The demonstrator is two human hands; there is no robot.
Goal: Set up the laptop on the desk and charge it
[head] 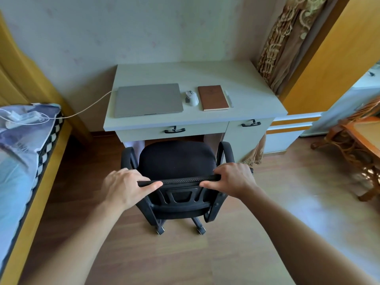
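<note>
A closed silver laptop (148, 99) lies on the left half of the pale desk (242, 79). A white charging cable (88, 108) runs from the laptop's left edge across the gap to a white power strip (24, 117) lying on the bed. A black office chair (176, 161) stands in front of the desk, its seat partly under the desk. My left hand (125, 186) and my right hand (234, 179) both grip the top edge of the chair's backrest, one at each end.
A white mouse (192, 98), a brown notebook (212, 97) and a pen (228, 98) lie to the right of the laptop. A bed (20, 161) with a wooden frame runs along the left. A patterned curtain (287, 38) and a wooden table (362, 140) stand at the right.
</note>
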